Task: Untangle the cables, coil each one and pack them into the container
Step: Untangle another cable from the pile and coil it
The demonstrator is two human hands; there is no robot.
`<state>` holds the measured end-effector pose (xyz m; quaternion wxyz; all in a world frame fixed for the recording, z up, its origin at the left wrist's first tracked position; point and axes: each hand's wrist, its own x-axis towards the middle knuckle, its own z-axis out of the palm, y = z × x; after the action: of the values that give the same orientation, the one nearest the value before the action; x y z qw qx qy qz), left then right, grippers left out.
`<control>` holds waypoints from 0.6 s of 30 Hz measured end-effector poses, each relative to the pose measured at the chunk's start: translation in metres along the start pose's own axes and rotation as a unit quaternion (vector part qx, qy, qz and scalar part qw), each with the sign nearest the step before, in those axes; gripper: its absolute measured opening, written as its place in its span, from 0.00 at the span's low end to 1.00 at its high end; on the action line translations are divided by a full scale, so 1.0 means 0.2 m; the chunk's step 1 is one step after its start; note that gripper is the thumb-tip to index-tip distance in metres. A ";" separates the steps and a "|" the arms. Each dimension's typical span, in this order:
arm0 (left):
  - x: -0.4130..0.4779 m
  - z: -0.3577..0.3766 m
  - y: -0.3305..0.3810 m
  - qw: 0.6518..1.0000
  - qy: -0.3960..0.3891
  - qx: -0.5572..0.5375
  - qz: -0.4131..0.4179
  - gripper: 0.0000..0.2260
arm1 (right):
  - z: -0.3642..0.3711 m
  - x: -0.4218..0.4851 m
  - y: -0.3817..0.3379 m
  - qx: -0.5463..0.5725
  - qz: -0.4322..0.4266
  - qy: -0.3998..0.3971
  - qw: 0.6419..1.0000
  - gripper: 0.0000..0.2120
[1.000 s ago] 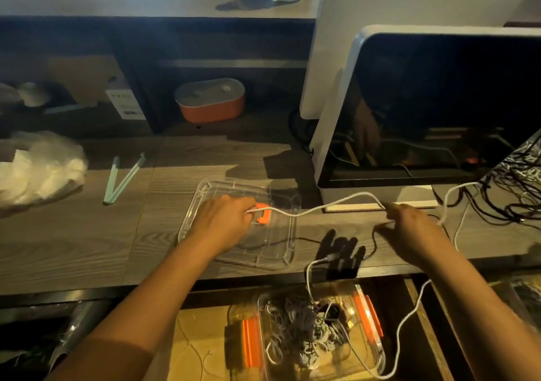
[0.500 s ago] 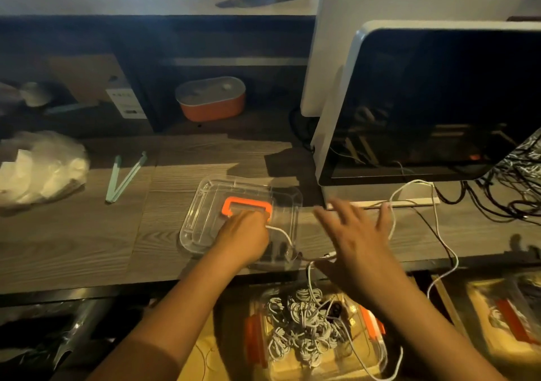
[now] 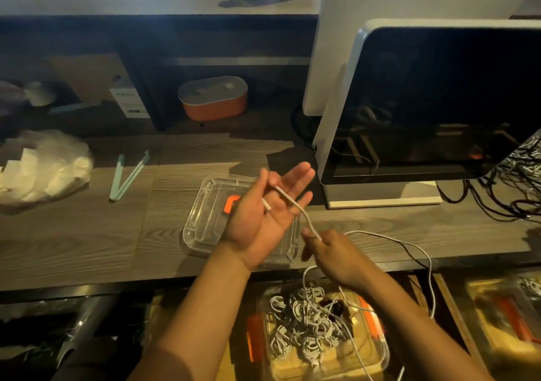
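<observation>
My left hand (image 3: 263, 216) is raised palm up over the desk with its fingers straight, and its thumb pins the plug end of a white cable (image 3: 295, 205) against the palm. The cable runs down across the fingers to my right hand (image 3: 330, 251), which pinches it at the fingertips. From there it loops right over the desk edge and hangs down. A clear container (image 3: 377, 348) with orange clips sits below the desk, holding several coiled white cables. A tangle of black and white cables (image 3: 518, 187) lies at the desk's right.
A clear lid (image 3: 202, 222) with an orange part lies on the desk under my left hand. A white-framed monitor (image 3: 439, 102) stands right of it. Green tongs (image 3: 126, 175) and a plastic bag (image 3: 44, 167) lie left. An orange box (image 3: 213, 99) sits at the back.
My left hand lifted off the lid and turned palm up with the cable end. My right hand closed on the cable and drew in near the left.
</observation>
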<state>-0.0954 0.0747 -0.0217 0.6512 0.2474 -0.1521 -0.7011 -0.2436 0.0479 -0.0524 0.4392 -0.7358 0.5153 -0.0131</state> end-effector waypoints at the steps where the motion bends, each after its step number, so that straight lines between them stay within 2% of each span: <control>1: 0.02 0.01 0.00 0.999 0.037 0.008 0.017 0.21 | 0.04 -0.01 -0.01 -0.005 -0.001 -0.022 1.000 0.25; 4: 0.05 0.01 -0.01 0.990 0.132 0.006 0.047 0.26 | 0.15 -0.04 -0.05 -0.025 -0.024 -0.061 0.998 0.20; 6: 0.05 -0.02 -0.02 0.986 0.158 -0.015 0.056 0.25 | 0.19 -0.04 -0.05 -0.018 -0.028 -0.049 0.998 0.15; 11: 0.03 -0.07 -0.04 0.992 0.110 -0.014 0.051 0.07 | 0.20 -0.05 0.01 0.030 0.001 -0.021 0.999 0.06; 13: 0.03 -0.09 -0.04 0.987 0.107 0.113 0.029 0.08 | 0.21 -0.05 0.02 0.037 0.009 -0.019 0.999 0.07; 14: 0.03 -0.09 -0.04 0.966 0.108 0.231 0.031 0.10 | 0.21 -0.05 0.02 0.032 0.007 -0.018 0.999 0.07; 15: 0.03 -0.10 -0.05 0.923 0.104 0.367 0.043 0.10 | 0.21 -0.05 0.02 0.023 0.001 -0.019 1.000 0.07; 17: 0.04 -0.11 -0.06 0.792 0.071 0.602 0.078 0.11 | 0.22 -0.05 0.01 -0.005 -0.028 -0.031 0.999 0.08; 18: 0.04 -0.13 -0.07 0.732 0.049 0.674 0.094 0.11 | 0.22 -0.06 -0.01 -0.021 -0.051 -0.043 0.998 0.08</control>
<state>-0.0940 0.0701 -0.0516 0.3828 0.6398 -0.5747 -0.3373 -0.2283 0.0852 -0.0724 0.4444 -0.7701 0.4576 0.0069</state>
